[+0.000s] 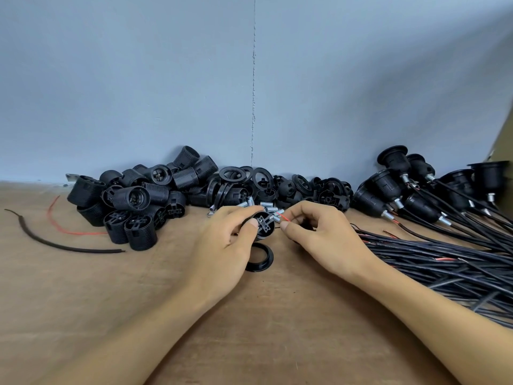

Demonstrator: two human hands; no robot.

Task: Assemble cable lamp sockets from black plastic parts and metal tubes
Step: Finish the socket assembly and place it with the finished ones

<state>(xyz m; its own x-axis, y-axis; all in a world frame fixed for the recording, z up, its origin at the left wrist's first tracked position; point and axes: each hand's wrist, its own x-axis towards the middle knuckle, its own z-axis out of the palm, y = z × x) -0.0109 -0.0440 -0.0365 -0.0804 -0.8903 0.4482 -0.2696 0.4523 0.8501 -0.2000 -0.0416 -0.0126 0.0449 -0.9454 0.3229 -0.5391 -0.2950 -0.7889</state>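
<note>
My left hand [227, 240] grips a black socket body [263, 222] just above the wooden table, its open contact end facing me. My right hand [319, 232] pinches a thin red wire [283, 217] between thumb and forefinger, its tip at the socket's contact block. A loose black threaded ring [259, 257] lies flat on the table right below the socket. Several short metal tubes [266, 207] lie in a small heap just behind my fingers.
A heap of black threaded socket shells [133, 201] sits at the back left, rings and caps [249, 179] at the back middle. Finished sockets with black cables [433, 201] fan across the right side. A black cable scrap [55, 244] and a red wire scrap [58, 220] lie at left.
</note>
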